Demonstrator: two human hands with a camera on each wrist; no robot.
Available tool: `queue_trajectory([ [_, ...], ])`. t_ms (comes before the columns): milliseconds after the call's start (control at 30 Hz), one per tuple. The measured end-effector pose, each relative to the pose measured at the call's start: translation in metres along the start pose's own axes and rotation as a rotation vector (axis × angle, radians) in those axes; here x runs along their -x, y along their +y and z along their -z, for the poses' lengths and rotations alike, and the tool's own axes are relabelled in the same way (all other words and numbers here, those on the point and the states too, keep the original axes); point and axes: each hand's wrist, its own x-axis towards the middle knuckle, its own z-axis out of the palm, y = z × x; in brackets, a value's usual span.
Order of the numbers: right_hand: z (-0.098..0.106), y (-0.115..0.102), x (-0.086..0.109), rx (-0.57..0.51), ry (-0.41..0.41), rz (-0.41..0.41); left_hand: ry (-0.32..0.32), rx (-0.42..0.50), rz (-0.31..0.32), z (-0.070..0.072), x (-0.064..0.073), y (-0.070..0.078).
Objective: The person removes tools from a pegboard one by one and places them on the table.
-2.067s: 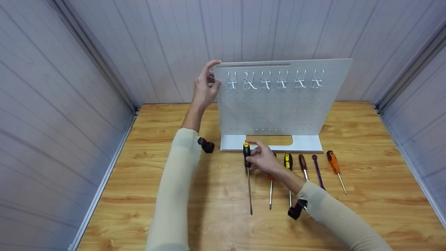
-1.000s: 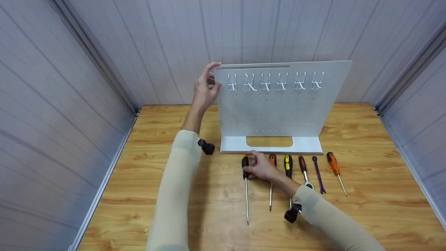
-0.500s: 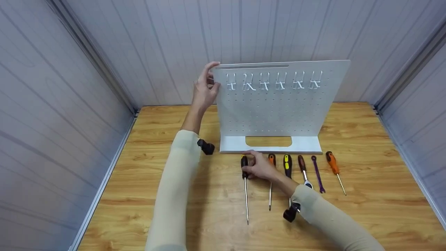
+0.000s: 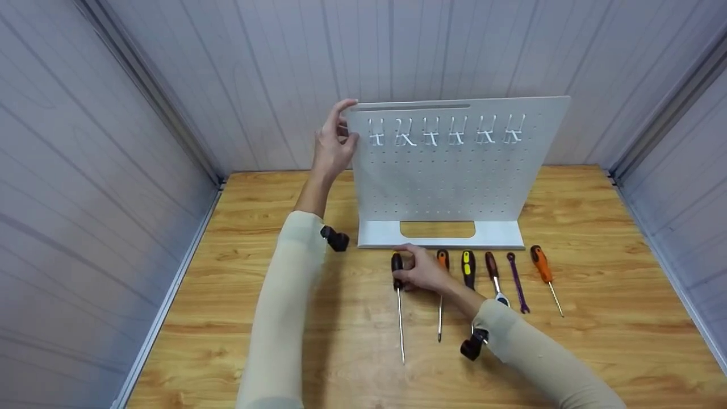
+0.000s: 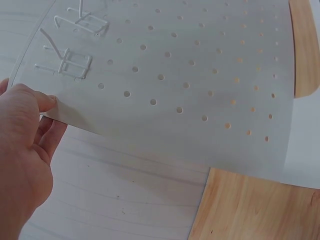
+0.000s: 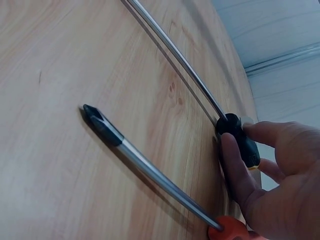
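My left hand (image 4: 334, 146) grips the upper left edge of a white pegboard (image 4: 443, 176). In the left wrist view the thumb lies on the board's front (image 5: 200, 75) while other fingers go behind it. Near the board's base, my right hand (image 4: 423, 270) pinches the black handle of a long screwdriver (image 4: 400, 324). That handle (image 6: 245, 145) is between thumb and fingers in the right wrist view, its shaft lying close along the wood. Just right of this hand lies an orange-and-black Phillips screwdriver (image 4: 440, 318), partly covered by the hand.
White wire hooks (image 4: 430, 136) line the board's top. Farther right lie a yellow-and-black-handled tool (image 4: 468, 267), a ratchet wrench (image 4: 493, 270), a purple wrench (image 4: 517, 284) and an orange screwdriver (image 4: 542, 267). Walls enclose the wooden table (image 4: 238, 318) at the back and sides.
The right hand has brought the long screwdriver down onto the table, toward me and slightly left, still holding it. In the last half second hardly anything moves. My left hand stays on the pegboard.
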Motion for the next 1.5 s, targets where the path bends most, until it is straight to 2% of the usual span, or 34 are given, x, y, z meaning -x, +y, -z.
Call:
queue_trajectory([
  [233,0.002,0.000,0.004,-0.053,-0.014,0.045,-0.009,0.003,0.005,0.003,0.003,-0.001],
  [533,0.018,-0.017,0.017,-0.064,0.042,0.057,-0.063,-0.011,0.017,0.015,0.006,0.004],
  [800,0.044,-0.020,0.028,0.047,0.121,0.168,-0.088,-0.011,0.036,0.025,0.015,0.006],
  [1000,0.067,-0.018,0.035,0.072,0.141,0.249,-0.102,-0.022,0.049,0.034,0.029,0.003],
  [1167,0.085,-0.013,0.044,0.069,0.143,0.288,-0.183,-0.073,0.095,0.042,0.047,-0.002],
  [1400,0.111,0.001,0.056,0.165,0.141,0.327,-0.340,-0.139,0.148,0.059,0.076,-0.017],
  [1500,0.124,0.008,0.061,0.172,0.121,0.343,-0.404,-0.152,0.147,0.067,0.087,-0.025],
])
